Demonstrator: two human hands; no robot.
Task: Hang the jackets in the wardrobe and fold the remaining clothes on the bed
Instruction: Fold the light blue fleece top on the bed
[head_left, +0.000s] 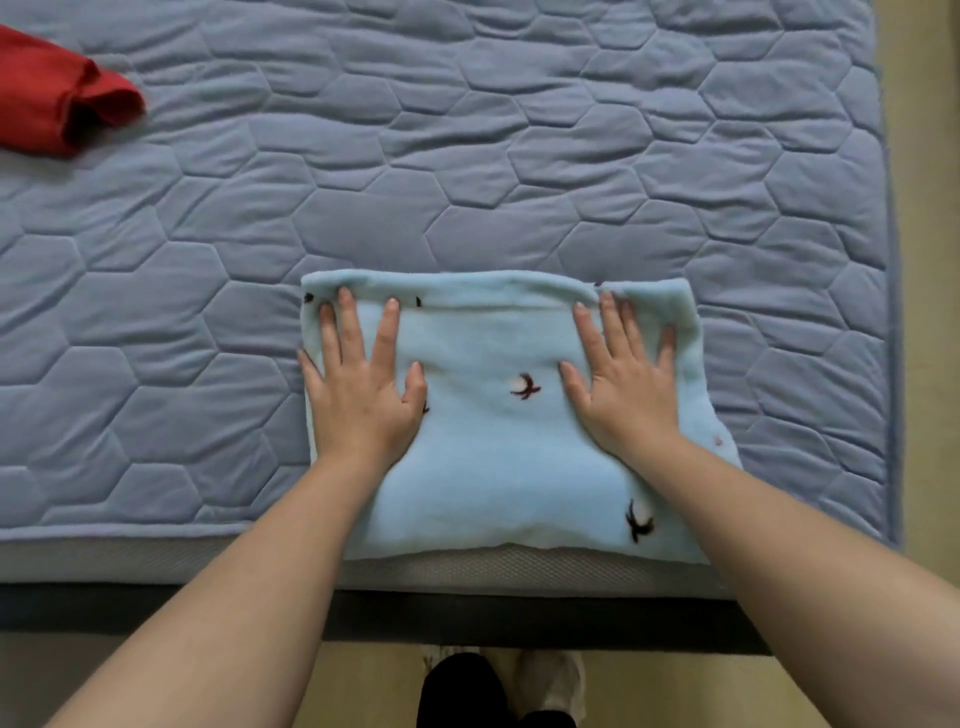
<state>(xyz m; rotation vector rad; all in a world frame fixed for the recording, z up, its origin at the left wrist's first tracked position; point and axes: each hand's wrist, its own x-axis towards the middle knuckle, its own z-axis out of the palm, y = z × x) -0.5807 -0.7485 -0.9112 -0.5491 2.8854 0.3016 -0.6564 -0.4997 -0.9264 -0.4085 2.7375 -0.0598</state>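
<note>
A light blue fleece garment with small dark bird motifs lies folded into a rough rectangle at the near edge of the bed. My left hand presses flat on its left part, fingers straight and spread. My right hand lies flat on its right part, fingers reaching the folded far edge. Neither hand grips the cloth. A red garment, loosely folded, lies on the bed at the far left, partly cut off by the frame.
The bed carries a blue-grey quilted cover with a hexagon pattern. Its right edge borders pale flooring. The dark bed frame runs along the near side, and my feet stand on the floor below it.
</note>
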